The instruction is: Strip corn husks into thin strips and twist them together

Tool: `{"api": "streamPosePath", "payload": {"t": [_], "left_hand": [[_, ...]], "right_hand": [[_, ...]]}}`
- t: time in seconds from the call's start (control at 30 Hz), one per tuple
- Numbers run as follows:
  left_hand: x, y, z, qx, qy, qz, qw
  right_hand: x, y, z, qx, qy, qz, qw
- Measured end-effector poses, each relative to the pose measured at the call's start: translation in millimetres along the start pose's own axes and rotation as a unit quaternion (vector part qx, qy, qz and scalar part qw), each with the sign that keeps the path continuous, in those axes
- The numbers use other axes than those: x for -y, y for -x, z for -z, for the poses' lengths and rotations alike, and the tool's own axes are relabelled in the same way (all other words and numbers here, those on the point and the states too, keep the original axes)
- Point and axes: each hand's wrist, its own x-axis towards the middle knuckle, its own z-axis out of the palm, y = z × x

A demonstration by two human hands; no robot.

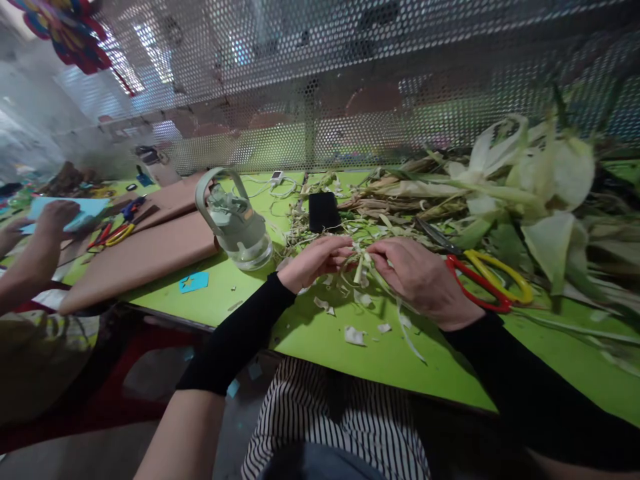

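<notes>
Perf. metal screen (310,87) behind lt. green table (310,337); red seat (145,337) L, grey flr (100,457), dim light.

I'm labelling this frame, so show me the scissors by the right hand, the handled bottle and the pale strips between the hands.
Scissors (473,257), head view: yellow handle.
Bottle (237,232), head view: green upper body.
Pale strips (361,269), head view: middle of the bunch.

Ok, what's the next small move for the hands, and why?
I'd probably ease the right hand slightly outward to spread the husk strips: it seems to pinch them, the left hand is close beside, and they jut out loosely between the two.
</notes>
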Motion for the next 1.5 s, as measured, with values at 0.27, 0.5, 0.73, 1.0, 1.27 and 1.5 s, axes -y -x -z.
{"api": "streamPosePath", "payload": {"t": [0.27,0.5,0.73,1.0,1.27,1.5], "left_hand": [[10.5,0.4,-4.2,0.018,-0.06,-0.071,0.996],[12.6,4.4,-10.0,0.01,-0.239,-0.199,0.95],[14.3,1.9,-6.3,0.015,-0.26,-0.219,0.94],[25.9,-2.6,-9.5,-0.071,-0.458,-0.3,0.834],[33.6,-4.8,-10.4,-0.066,-0.568,-0.388,0.723],[25.4,-7.4,-6.0,-0.088,-0.356,-0.312,0.877]], "right_hand": [[5.7,0.0,-7.8,0.029,0.006,-0.023,0.999],[7.7,1.3,-5.7,0.026,0.008,-0.072,0.997],[7.3,-0.6,-4.6,0.035,0.048,-0.036,0.998],[11.5,1.6,-8.8,0.017,-0.063,-0.149,0.987],[-3.0,-2.6,-7.7,0.096,-0.443,-0.352,0.819],[3.6,-3.9,-2.4,0.048,-0.263,-0.29,0.919]]}}
